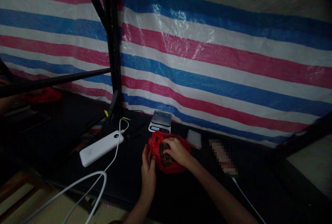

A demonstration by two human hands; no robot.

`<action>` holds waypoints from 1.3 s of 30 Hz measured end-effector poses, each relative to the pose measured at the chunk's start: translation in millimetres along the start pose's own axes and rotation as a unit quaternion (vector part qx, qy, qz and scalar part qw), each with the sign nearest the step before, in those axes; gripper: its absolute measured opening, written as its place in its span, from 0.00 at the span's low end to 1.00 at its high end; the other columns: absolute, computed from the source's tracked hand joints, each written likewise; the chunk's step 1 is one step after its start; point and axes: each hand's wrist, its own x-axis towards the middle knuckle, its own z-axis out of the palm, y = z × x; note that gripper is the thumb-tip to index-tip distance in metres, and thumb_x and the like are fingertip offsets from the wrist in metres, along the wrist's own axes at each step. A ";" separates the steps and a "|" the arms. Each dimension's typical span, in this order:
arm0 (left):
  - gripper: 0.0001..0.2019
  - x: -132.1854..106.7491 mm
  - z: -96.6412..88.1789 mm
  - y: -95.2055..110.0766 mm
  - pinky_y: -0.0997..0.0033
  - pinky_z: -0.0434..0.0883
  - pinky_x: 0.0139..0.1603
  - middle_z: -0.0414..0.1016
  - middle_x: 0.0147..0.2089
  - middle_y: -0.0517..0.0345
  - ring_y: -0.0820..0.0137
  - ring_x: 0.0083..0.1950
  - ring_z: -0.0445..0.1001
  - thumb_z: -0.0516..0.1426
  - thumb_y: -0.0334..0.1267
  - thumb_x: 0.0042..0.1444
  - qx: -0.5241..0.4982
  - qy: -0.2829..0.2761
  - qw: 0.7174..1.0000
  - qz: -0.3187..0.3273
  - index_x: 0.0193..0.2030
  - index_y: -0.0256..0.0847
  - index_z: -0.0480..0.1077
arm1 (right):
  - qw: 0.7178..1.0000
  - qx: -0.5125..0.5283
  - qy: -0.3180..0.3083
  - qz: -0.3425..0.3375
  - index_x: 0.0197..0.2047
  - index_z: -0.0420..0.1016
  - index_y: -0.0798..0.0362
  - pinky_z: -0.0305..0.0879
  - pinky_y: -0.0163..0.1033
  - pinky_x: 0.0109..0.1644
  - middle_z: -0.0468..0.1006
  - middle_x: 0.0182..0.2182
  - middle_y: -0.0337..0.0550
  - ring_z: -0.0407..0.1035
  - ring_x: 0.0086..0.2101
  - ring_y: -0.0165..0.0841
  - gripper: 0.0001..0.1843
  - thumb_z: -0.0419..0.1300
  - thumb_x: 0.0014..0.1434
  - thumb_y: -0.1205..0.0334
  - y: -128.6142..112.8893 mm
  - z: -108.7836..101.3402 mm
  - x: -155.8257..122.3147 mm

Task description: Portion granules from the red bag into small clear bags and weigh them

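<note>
A red plastic bag point(176, 169) lies open on the black surface, with small brown pieces point(167, 160) inside; their exact kind is too dark to tell. My left hand point(148, 168) is at the bag's left side, fingers and thumb closed on its edge. From the right, my right hand point(177, 150) reaches over the opening, its fingers bent down among the brown pieces. What those fingertips hold, if anything, is hidden. Just behind the bag stands a small digital scale point(161, 119) with a lit display and a bare platform.
A white power bank point(101, 148) with a white cable lies to the left. Right of the bag are a small whitish packet point(194, 138) and a blurred-out phone-shaped item point(223, 158) on a cable. Black metal posts point(112, 37) and a striped sheet point(207, 54) rise behind.
</note>
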 end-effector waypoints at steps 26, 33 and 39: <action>0.08 85.0 175.8 22.1 0.65 0.65 0.39 0.73 0.37 0.45 0.62 0.42 0.70 0.51 0.25 0.51 0.557 -0.457 0.509 0.470 0.33 0.31 0.71 | 0.920 0.166 0.292 0.204 0.54 0.58 0.50 0.58 0.47 0.55 0.70 0.49 0.45 0.64 0.49 0.37 0.30 0.59 0.47 0.61 102.6 12.8 -139.2; 0.08 86.7 175.1 13.8 0.68 0.66 0.34 0.74 0.33 0.43 0.64 0.35 0.73 0.51 0.22 0.48 0.535 -0.471 0.551 0.434 0.29 0.30 0.72 | 0.914 0.057 0.348 0.202 0.56 0.56 0.52 0.55 0.49 0.56 0.63 0.53 0.49 0.58 0.53 0.39 0.28 0.54 0.53 0.56 98.4 8.8 -143.2; 0.03 110.8 159.2 25.6 0.74 0.66 0.31 0.74 0.27 0.54 0.68 0.31 0.73 0.58 0.33 0.47 0.455 -0.472 0.648 0.388 0.25 0.37 0.72 | 0.880 -0.015 0.424 0.214 0.45 0.68 0.52 0.56 0.49 0.52 0.71 0.45 0.47 0.63 0.47 0.38 0.14 0.51 0.56 0.58 75.7 -11.3 -146.8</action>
